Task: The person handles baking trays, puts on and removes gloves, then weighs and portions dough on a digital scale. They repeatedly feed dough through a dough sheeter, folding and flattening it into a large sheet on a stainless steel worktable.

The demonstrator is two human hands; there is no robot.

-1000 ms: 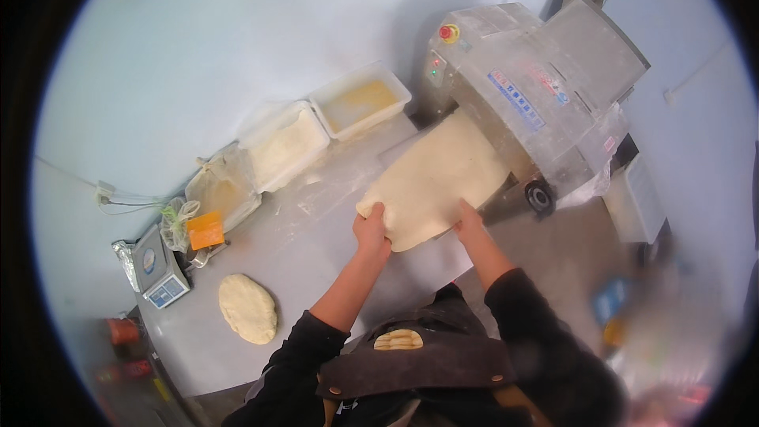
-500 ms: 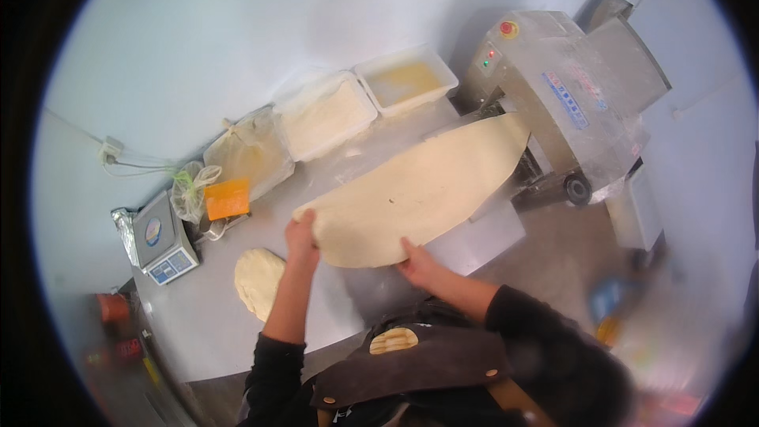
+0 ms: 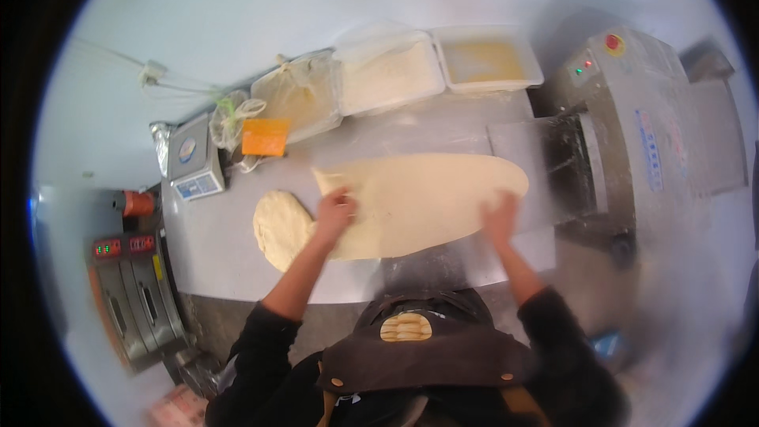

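A long, pale dough sheet (image 3: 423,202) lies across the metal table, its rounded end to the right. At its left end, my left hand (image 3: 337,212) is closed, with curled fingers gripping the sheet near a folded-up corner. Over the sheet's right end is my right hand (image 3: 500,217), smeared by motion; whether its fingers touch the dough is unclear. A thick lump of dough (image 3: 281,229) rests beside my left wrist, next to the sheet's left end.
A steel rolling machine (image 3: 648,126) stands at the right. White tubs (image 3: 389,79) line the table's back, beside an orange card (image 3: 266,137) and a scale (image 3: 194,160). The metal tabletop (image 3: 213,261) ends near my apron. An oven (image 3: 134,296) stands at lower left.
The dough sheet has come away from the machine and lies flat on the table. My right hand has moved from its near edge to its right end. The view has turned.
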